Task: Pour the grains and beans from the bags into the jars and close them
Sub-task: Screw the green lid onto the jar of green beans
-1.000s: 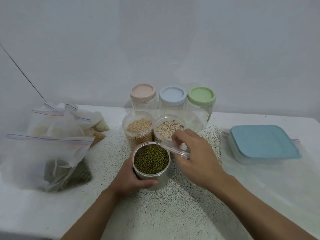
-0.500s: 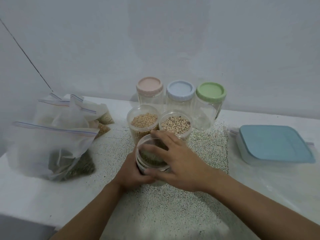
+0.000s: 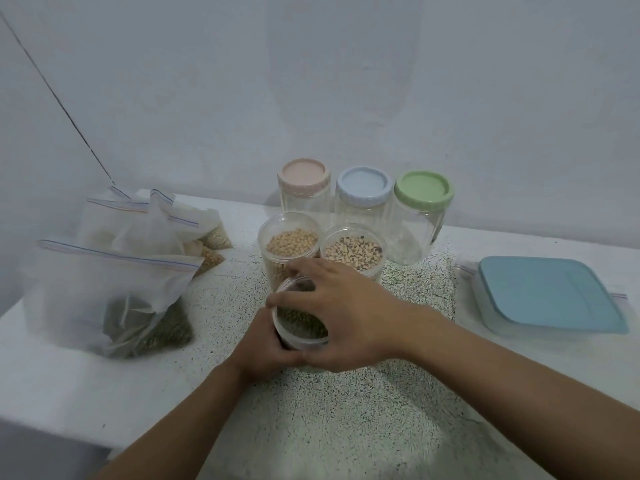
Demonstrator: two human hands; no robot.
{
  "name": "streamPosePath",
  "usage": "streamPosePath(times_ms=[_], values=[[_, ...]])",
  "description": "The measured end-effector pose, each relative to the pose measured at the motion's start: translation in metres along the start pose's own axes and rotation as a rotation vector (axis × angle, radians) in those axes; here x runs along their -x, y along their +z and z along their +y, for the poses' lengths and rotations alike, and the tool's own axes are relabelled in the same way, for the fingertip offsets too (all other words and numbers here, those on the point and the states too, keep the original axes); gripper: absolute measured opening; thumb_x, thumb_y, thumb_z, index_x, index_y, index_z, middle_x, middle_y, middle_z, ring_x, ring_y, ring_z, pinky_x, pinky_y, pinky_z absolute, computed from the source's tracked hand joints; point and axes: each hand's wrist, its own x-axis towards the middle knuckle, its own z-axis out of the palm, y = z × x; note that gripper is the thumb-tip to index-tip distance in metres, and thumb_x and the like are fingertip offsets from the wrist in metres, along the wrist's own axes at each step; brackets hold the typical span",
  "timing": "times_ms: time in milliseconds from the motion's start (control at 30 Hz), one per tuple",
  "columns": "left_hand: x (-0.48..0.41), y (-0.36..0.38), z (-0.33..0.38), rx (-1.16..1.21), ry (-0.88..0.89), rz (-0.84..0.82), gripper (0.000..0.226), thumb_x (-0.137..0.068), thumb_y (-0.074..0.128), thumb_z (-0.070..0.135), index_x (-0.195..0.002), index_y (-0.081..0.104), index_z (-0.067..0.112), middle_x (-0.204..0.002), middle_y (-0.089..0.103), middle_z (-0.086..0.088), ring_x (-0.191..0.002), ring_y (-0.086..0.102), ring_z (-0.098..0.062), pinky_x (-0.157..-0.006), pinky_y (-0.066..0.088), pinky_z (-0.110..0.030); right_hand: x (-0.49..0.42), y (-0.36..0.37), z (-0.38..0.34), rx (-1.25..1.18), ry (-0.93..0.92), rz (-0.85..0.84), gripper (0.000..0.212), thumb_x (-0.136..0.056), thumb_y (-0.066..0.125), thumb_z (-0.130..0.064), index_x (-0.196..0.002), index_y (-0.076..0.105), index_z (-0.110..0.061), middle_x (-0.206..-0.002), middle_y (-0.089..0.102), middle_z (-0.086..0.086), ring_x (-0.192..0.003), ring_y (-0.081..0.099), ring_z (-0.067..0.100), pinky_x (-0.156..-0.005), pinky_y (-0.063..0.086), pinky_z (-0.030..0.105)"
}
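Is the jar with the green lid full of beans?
No, the jar with the green lid is see-through and looks empty, with no beans inside.

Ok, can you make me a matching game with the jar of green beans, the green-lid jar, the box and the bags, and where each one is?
Things
1. jar of green beans
2. green-lid jar
3. box
4. bags

Places
A. left side of the table
B. right end of the back row, looks empty
C. right side of the table, closed
D. gripped by the left hand, with the right hand holding a clear lid on top

Pairs: 1-D, 2-B, 3-C, 4-A
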Motion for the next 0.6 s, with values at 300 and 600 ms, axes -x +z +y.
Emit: streamPosePath(times_ms=[300,600], values=[[0.004,-0.003,0.009,-0.019,-0.020,-0.014,0.066,-0.061,0.086,0.032,-0.114,0.061,0.061,-0.113,0.070,0.025,-0.105,0.068,-0.001,-0.084,0.052,-0.013,-0.020,-0.024,0.005,0.075,-0.059,-0.167,0.079,-0.078,0.077,-0.046,-0.147,0.039,-0.041,-0.149,0.036,0.002,-0.137,0.037,0.024,-0.112,0.040,0.047],[0.003,-0.003,0.015,-0.004,0.006,-0.028,0.063,-0.063,0.082,0.031,-0.112,0.059,0.063,-0.110,0.069,0.027,-0.099,0.068,0.001,-0.080,0.052,-0.012,-0.032,-0.023,0.009,0.095,-0.040,-0.198,0.081,-0.071,0.080,-0.058,-0.141,0.040,-0.043,-0.128,0.042,-0.001,-0.115,0.044,0.021,-0.096,0.051,0.046]])
